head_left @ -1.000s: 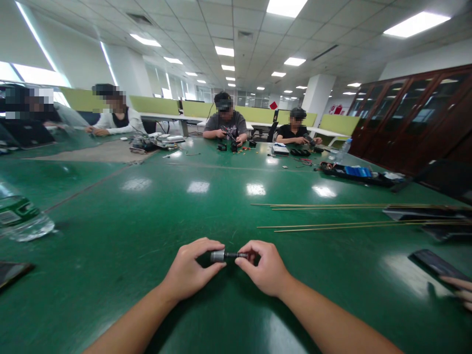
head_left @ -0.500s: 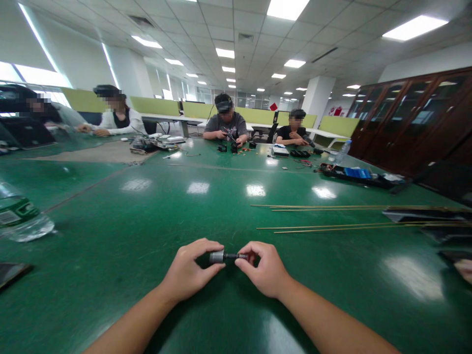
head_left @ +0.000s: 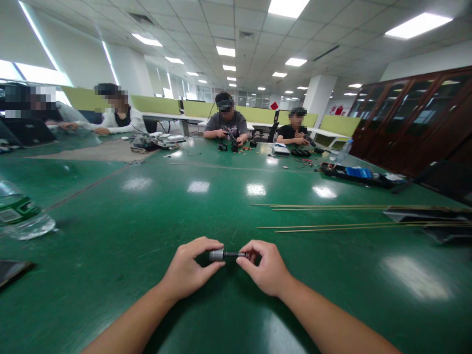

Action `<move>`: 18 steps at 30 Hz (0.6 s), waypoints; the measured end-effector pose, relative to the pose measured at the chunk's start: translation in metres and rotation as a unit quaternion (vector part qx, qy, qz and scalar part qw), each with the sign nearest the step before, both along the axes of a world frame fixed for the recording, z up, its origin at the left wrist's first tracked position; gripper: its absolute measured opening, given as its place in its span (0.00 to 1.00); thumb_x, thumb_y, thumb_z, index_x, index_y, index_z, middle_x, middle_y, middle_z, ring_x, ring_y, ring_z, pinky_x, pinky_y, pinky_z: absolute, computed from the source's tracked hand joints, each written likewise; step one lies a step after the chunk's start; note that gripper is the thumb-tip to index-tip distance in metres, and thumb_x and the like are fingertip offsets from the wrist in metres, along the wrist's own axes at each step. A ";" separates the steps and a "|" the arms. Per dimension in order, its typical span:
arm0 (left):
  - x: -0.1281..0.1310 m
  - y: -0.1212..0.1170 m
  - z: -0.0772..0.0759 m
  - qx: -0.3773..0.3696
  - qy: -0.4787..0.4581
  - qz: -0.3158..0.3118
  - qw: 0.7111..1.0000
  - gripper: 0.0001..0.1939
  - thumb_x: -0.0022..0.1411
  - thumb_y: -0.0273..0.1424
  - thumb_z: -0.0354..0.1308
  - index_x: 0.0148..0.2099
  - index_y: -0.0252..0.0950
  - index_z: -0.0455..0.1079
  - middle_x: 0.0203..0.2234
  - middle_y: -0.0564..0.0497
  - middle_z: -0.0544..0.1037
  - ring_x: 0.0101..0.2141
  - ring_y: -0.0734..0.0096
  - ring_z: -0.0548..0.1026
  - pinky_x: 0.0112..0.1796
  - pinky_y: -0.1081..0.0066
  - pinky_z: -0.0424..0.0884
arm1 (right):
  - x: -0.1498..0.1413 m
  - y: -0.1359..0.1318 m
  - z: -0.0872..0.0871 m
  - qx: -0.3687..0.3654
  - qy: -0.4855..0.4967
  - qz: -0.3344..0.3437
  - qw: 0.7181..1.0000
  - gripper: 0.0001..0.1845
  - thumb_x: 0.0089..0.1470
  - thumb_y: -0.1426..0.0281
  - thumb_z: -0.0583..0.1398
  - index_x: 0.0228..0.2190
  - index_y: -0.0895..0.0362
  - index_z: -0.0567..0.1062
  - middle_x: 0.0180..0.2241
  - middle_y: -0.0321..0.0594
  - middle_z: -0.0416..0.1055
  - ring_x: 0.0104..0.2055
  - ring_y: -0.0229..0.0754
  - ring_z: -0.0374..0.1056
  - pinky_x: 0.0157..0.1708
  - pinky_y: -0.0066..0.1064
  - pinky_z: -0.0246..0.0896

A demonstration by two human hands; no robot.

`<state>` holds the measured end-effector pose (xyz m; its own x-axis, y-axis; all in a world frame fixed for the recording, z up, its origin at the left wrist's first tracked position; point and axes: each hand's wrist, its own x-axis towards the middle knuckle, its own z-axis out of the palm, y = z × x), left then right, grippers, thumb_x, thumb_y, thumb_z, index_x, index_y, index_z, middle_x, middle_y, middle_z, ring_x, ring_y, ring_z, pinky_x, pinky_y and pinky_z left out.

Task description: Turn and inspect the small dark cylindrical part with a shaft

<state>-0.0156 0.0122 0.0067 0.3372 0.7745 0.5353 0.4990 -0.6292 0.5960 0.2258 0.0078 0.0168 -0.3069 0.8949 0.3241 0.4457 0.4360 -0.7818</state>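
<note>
Above the near part of the green table, I hold a small dark metal part level between my two hands. Its thick end is a grey cylinder [head_left: 217, 254], gripped at the rim by the thumb and fingers of my left hand [head_left: 191, 265]. From there a thin dark shaft [head_left: 230, 254] runs to the right. My right hand [head_left: 266, 268] pinches the shaft's far end between thumb and curled fingers, which partly cover the tip. The exact kind of part is too small to make out.
Thin brass-coloured rods [head_left: 332, 226] and dark channel pieces lie at the right. At the left are a water bottle [head_left: 25, 216] on its side and a dark flat object [head_left: 13, 273]. A black tray [head_left: 361, 178] stands farther back; several people sit across the green table [head_left: 155, 216].
My hands and the metal part stay almost still. A hand and dark object at the right edge have left view. The person at far right has shifted their hands.
</note>
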 end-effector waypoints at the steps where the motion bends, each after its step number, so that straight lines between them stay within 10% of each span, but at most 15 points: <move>1: 0.000 0.000 0.000 0.001 -0.001 0.000 1.000 0.15 0.58 0.31 0.67 0.49 0.41 0.74 0.40 0.48 0.80 0.41 0.63 0.78 0.43 0.65 0.74 | 0.000 0.000 0.000 -0.001 0.001 0.000 1.000 0.03 0.54 0.70 0.64 0.32 0.57 0.78 0.25 0.36 0.72 0.27 0.37 0.67 0.30 0.28 0.61; 18: -0.004 0.000 -0.001 -0.007 0.012 0.011 1.000 0.16 0.59 0.32 0.67 0.49 0.44 0.73 0.41 0.52 0.79 0.41 0.67 0.77 0.44 0.66 0.73 | 0.001 0.001 -0.005 -0.002 0.010 -0.004 1.000 0.05 0.55 0.68 0.64 0.32 0.58 0.78 0.25 0.36 0.72 0.27 0.37 0.66 0.29 0.27 0.60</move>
<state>-0.0193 0.0124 0.0055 0.3327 0.7888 0.5168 0.5261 -0.6101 0.5925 0.2269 0.0091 0.0118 -0.2940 0.8987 0.3256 0.4336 0.4290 -0.7924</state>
